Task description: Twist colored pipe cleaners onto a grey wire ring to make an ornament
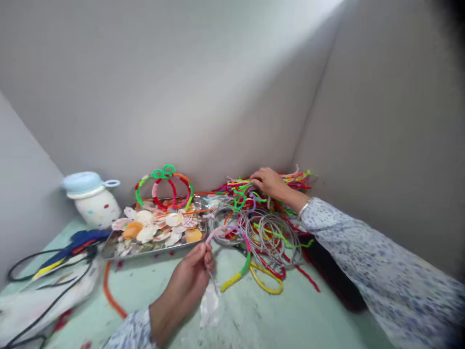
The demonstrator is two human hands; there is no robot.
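My left hand (191, 276) is closed in a pinch on one end of a headband (238, 242) wrapped in pink, green and yellow pipe cleaner, which arcs to the right over the table. My right hand (269, 182) reaches to the far corner and rests its curled fingers in a heap of coloured pipe cleaners (261, 194); whether it grips one is hidden. A pile of bare grey headbands (269, 232) lies between the hands. A loose yellow loop (267, 281) lies in front of that pile.
A metal tray (119, 252) of seashells stands left of centre, with a pipe-cleaner pumpkin shape (165, 186) behind it. A white dotted jar with a blue lid (92, 198) stands far left. Black cables (47, 271) and an orange pipe cleaner (109, 291) lie front left. Grey walls close in.
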